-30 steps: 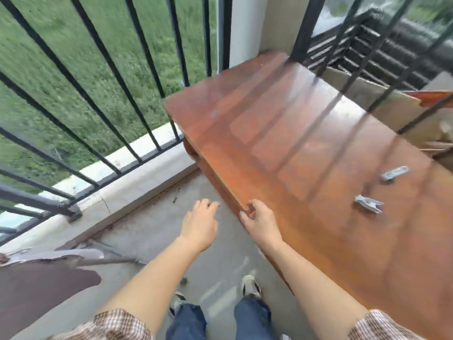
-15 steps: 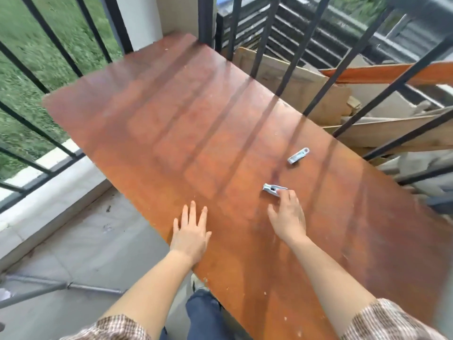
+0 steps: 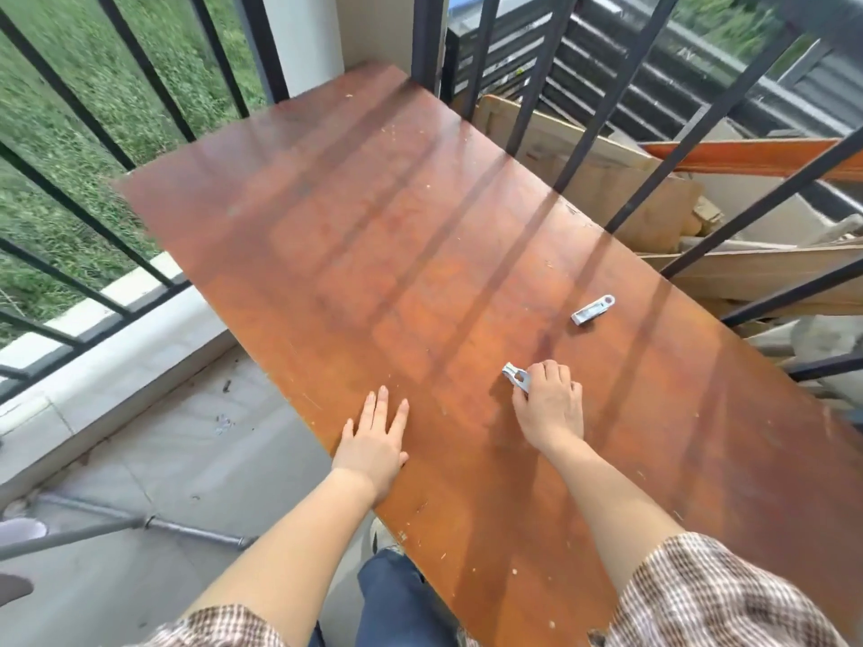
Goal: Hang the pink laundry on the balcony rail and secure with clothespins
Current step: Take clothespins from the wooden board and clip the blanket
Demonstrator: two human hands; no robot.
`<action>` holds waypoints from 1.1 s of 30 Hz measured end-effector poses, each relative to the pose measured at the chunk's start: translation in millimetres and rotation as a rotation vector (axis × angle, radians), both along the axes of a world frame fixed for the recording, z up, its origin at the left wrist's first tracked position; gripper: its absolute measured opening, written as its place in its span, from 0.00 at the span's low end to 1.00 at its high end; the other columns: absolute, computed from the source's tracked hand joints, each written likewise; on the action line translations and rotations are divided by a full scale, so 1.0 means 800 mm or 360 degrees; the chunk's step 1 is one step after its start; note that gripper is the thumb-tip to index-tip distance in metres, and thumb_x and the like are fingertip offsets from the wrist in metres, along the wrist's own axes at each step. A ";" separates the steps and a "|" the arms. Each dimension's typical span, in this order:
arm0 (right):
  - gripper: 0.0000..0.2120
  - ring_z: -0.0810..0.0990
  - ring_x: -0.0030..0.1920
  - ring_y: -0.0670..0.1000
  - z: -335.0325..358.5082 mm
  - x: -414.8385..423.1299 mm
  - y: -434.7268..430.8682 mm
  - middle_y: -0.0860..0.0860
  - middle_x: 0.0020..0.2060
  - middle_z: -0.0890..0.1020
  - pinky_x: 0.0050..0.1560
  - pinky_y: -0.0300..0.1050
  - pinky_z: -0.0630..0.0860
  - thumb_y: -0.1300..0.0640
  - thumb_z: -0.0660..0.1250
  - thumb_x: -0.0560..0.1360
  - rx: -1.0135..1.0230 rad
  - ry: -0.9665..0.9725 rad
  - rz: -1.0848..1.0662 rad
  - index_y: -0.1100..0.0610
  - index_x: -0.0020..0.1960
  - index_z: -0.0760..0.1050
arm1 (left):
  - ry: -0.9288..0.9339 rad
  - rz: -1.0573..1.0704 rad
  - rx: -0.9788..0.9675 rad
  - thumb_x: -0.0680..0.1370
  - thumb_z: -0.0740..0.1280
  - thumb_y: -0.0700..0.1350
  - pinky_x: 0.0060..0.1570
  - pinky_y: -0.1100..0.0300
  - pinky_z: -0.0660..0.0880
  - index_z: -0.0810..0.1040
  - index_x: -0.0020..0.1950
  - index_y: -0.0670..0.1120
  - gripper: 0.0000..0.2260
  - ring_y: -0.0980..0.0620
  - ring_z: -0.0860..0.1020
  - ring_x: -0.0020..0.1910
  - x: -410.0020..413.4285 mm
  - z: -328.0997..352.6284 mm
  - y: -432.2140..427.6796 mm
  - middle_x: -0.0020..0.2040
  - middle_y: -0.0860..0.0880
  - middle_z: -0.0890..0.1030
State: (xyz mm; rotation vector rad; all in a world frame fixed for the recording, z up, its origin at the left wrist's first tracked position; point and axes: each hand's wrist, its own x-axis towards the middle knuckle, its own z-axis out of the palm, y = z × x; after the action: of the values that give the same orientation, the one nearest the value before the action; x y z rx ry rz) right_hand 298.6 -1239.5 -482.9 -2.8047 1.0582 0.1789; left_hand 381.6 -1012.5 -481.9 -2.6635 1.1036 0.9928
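Right hand (image 3: 550, 406): fingers curled over the near clothespin (image 3: 515, 376), which half a second ago they only touched, so the pickup has begun. Left hand (image 3: 373, 443): flat, fingers spread, on the table (image 3: 327, 235) edge. The second clothespin (image 3: 593, 310) lies apart. The pink laundry is out of view, the fingertip contact is hidden under the hand, and the top of the railing (image 3: 579, 147) is cut off.

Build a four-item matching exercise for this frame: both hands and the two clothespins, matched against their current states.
Things:
1. left hand
2. right hand
3. near clothespin
4. far clothespin

States:
A. lies alone on the tabletop, untouched
B. fingers straight, flat on the tabletop's near edge
C. gripped, one end sticking out of a hand
D. fingers curled round a clothespin

Pairs: 1-B; 2-D; 3-C; 4-A
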 end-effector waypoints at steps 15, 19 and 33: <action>0.12 0.75 0.53 0.61 0.032 0.103 0.356 0.56 0.47 0.78 0.50 0.53 0.70 0.51 0.65 0.75 0.0398 -0.0177 0.0982 0.59 0.48 0.76 | -0.0096 0.1163 -0.0317 0.81 0.54 0.46 0.72 0.50 0.59 0.52 0.77 0.47 0.25 0.46 0.52 0.76 -0.005 0.066 0.309 0.77 0.44 0.54; 0.13 0.73 0.56 0.59 0.047 0.109 0.514 0.56 0.50 0.77 0.53 0.52 0.69 0.49 0.63 0.76 0.0428 -0.0177 0.1233 0.60 0.49 0.75 | -0.0189 0.1443 -0.0267 0.81 0.55 0.46 0.70 0.52 0.58 0.53 0.77 0.48 0.25 0.45 0.56 0.74 -0.047 0.080 0.466 0.76 0.45 0.58; 0.14 0.72 0.59 0.57 0.139 0.052 1.124 0.56 0.53 0.77 0.54 0.47 0.69 0.50 0.64 0.74 0.0783 -0.0069 0.2419 0.59 0.53 0.74 | -0.0715 0.2409 -0.0083 0.79 0.56 0.46 0.64 0.52 0.67 0.59 0.74 0.48 0.22 0.46 0.62 0.70 -0.250 0.168 1.017 0.71 0.47 0.65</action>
State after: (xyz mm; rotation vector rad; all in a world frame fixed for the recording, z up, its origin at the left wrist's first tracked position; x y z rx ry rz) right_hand 340.1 -340.3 -371.9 -2.4207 -1.1183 0.4094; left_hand 182.0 -198.7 -347.6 -3.1957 -1.1759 0.2611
